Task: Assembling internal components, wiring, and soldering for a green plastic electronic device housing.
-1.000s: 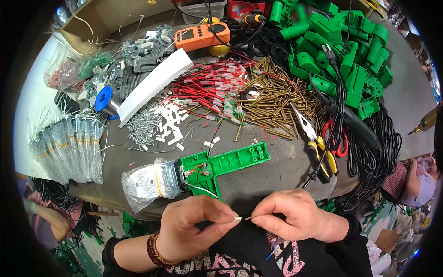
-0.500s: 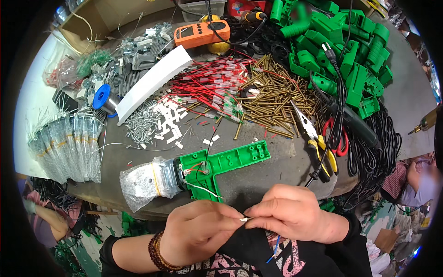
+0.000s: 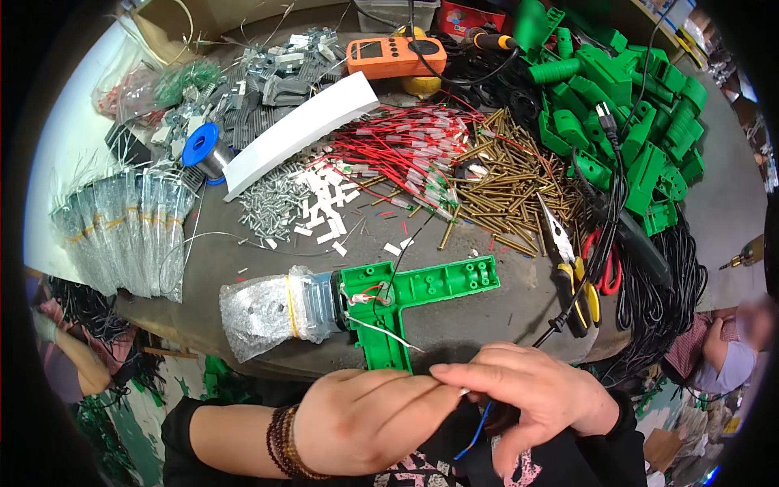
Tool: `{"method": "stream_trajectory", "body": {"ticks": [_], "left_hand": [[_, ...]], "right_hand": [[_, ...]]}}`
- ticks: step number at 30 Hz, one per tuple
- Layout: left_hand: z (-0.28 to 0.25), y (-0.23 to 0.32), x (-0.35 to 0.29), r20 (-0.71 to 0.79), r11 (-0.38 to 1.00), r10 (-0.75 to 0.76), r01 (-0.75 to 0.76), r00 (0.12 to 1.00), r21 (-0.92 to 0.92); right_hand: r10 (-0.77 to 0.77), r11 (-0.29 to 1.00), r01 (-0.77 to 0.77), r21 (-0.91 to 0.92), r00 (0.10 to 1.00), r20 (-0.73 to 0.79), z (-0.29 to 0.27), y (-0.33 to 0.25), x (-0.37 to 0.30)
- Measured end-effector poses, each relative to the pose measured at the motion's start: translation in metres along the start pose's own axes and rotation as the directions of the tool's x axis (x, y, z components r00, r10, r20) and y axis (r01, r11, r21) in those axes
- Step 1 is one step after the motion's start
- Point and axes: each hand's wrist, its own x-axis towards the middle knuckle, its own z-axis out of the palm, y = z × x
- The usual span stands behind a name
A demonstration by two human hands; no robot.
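Note:
Just above my lap my two hands meet. My left hand point(image 3: 377, 418) is closed, fingers pressed together, and a small white tip point(image 3: 464, 392) shows at its fingertips; what it belongs to is mostly hidden. Over those fingertips reaches the index finger of my right hand point(image 3: 544, 394), its blurred thumb spread apart below. A blue wire point(image 3: 477, 432) with a bare-looking end hangs between the hands. Beyond them on the table lies a green T-shaped plastic housing half point(image 3: 442, 282), with red, black and white wires in it and a bubble-wrapped part point(image 3: 264, 315) attached at its left.
Yellow-black pliers point(image 3: 572, 280) and red-handled scissors point(image 3: 608, 264) lie at right, beside a black cord with a plug point(image 3: 606, 122). Behind are brass screws point(image 3: 519, 178), red wires point(image 3: 389, 154), white sleeves point(image 3: 329, 219), a solder spool point(image 3: 207, 152), an orange meter point(image 3: 398, 57) and green housings point(image 3: 600, 81).
My right thumb has parted from its index finger, and that hand has opened over the left fingertips. My left hand has turned its back more upward. The view has shifted slightly.

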Motion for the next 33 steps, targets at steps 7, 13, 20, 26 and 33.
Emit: {"method": "stream_trajectory", "body": {"ticks": [7, 13, 20, 26, 33], "left_hand": [[-0.009, -0.002, -0.006, 0.048, 0.997, -0.079, 0.078, 0.996, 0.024], [-0.044, -0.014, -0.022, 0.219, 0.979, -0.205, 0.201, 0.954, 0.039], [-0.045, -0.017, 0.0, 0.083, 0.964, -0.237, 0.223, 0.968, 0.146], [-0.026, -0.024, -0.017, 0.152, 0.997, 0.046, -0.056, 0.987, 0.061], [-0.049, -0.039, -0.038, 0.289, 0.997, -0.071, 0.061, 0.955, 0.045]], "right_hand": [[-0.116, 0.841, 0.08, -0.536, 0.993, -0.033, 0.02, -0.01, 0.017], [0.134, 0.945, -0.108, -0.307, 0.989, 0.063, 0.01, -0.002, 0.01], [0.285, 0.958, -0.283, -0.047, 0.958, 0.04, 0.01, 0.006, 0.014], [0.171, 0.983, -0.167, -0.071, 0.984, 0.05, 0.023, 0.0, 0.02], [0.247, 0.961, -0.234, -0.15, 0.966, 0.074, 0.019, 0.006, 0.013]]}}
